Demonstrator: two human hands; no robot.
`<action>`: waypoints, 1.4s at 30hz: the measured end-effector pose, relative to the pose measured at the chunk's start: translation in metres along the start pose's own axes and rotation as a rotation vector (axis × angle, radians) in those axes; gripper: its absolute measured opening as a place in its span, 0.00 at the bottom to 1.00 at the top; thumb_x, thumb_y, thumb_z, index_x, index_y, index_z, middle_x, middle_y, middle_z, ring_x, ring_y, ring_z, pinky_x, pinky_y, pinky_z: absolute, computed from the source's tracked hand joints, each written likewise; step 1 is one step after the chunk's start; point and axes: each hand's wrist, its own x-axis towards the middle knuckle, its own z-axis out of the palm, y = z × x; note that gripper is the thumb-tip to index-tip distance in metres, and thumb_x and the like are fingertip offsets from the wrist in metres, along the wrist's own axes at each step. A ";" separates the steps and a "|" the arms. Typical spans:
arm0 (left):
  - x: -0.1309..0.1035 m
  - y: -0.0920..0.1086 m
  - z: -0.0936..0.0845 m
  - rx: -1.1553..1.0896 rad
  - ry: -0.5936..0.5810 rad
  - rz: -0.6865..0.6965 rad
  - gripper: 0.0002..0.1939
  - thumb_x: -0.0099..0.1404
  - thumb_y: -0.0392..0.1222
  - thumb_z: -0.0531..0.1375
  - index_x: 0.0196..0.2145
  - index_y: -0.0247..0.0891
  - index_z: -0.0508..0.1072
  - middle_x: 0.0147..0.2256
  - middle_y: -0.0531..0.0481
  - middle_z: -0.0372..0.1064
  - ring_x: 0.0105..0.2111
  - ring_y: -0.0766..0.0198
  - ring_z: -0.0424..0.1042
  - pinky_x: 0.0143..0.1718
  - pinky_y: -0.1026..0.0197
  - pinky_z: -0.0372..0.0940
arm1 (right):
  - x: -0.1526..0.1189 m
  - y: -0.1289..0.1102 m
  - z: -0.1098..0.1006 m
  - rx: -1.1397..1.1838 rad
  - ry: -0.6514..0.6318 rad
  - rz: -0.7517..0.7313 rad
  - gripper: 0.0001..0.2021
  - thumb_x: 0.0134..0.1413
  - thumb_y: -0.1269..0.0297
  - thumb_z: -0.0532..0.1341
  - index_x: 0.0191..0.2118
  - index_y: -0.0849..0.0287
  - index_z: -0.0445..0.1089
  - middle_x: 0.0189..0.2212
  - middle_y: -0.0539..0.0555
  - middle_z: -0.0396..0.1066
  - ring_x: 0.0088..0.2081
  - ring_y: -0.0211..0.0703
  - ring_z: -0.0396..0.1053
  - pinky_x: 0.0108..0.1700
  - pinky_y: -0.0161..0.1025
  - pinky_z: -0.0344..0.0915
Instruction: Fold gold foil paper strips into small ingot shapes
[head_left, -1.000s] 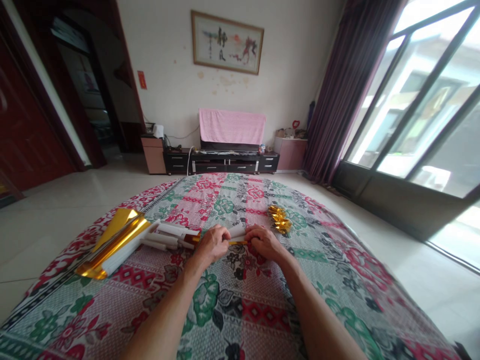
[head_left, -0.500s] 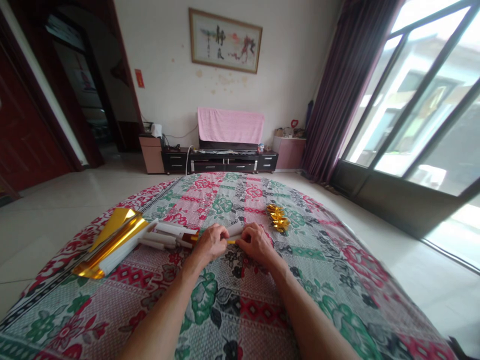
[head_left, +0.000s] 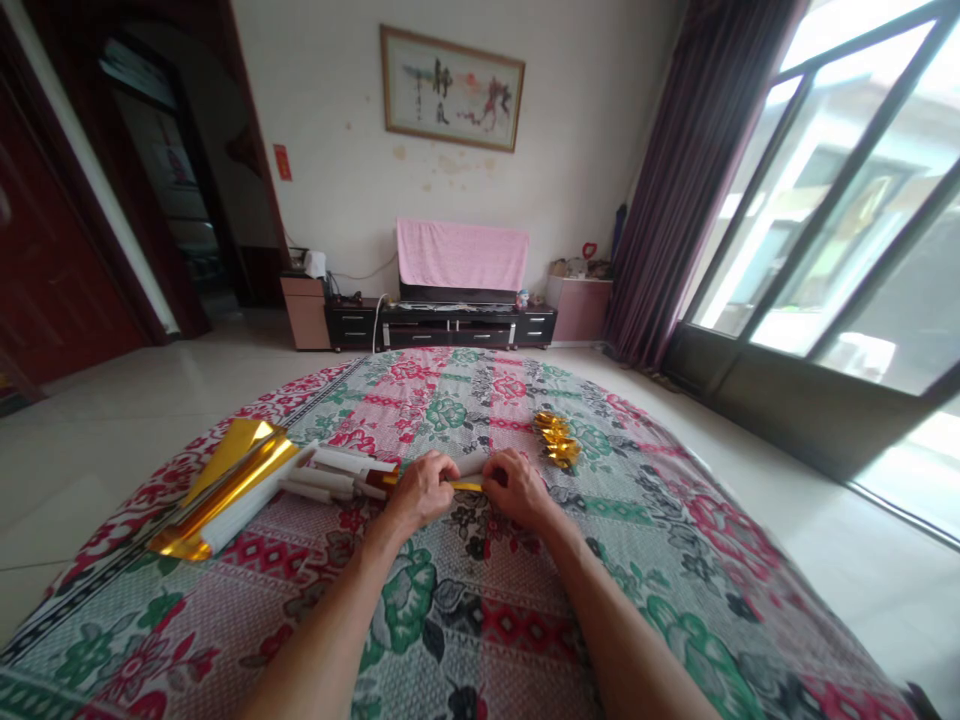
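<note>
A narrow gold strip spans the gap between my two hands, low over the patterned cloth. My left hand pinches its left end, and my right hand pinches the right end. Just behind the strip a white roll shows between the hands. Several white paper rolls lie left of my left hand. Farther left is a gold foil sheet around a white roll. Folded gold foil pieces sit in a row beyond my right hand.
The round table has a floral cloth over it. Beyond it stand a low black cabinet and something under a pink towel. A purple curtain hangs beside the windows at the right.
My right hand has shifted slightly to the right, and more of the gold strip shows between my hands. Both hands keep their pinch.
</note>
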 end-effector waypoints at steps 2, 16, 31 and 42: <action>-0.001 0.002 0.000 -0.008 0.034 0.010 0.14 0.46 0.27 0.52 0.30 0.37 0.71 0.29 0.51 0.67 0.29 0.66 0.65 0.35 0.63 0.61 | -0.001 -0.003 0.000 -0.009 0.033 -0.006 0.04 0.42 0.73 0.59 0.28 0.60 0.67 0.28 0.51 0.66 0.31 0.38 0.61 0.36 0.34 0.55; -0.004 0.006 0.004 0.043 0.129 0.083 0.24 0.53 0.31 0.55 0.50 0.40 0.64 0.42 0.47 0.67 0.37 0.62 0.68 0.41 0.62 0.64 | -0.003 -0.017 -0.001 -0.169 0.013 -0.020 0.04 0.47 0.68 0.58 0.31 0.56 0.70 0.30 0.52 0.67 0.33 0.40 0.63 0.36 0.35 0.54; -0.006 0.020 -0.003 0.084 0.361 0.029 0.04 0.59 0.39 0.54 0.29 0.38 0.66 0.30 0.49 0.66 0.31 0.64 0.67 0.36 0.63 0.62 | 0.011 -0.023 0.008 0.608 0.264 0.585 0.10 0.42 0.61 0.57 0.31 0.61 0.67 0.22 0.51 0.71 0.23 0.40 0.68 0.22 0.31 0.57; -0.003 0.021 0.002 0.018 0.258 0.288 0.19 0.61 0.32 0.50 0.51 0.38 0.64 0.54 0.45 0.59 0.55 0.62 0.59 0.54 0.60 0.58 | 0.012 -0.036 0.007 1.290 0.018 0.638 0.12 0.37 0.62 0.66 0.31 0.61 0.70 0.27 0.50 0.71 0.29 0.36 0.69 0.32 0.32 0.64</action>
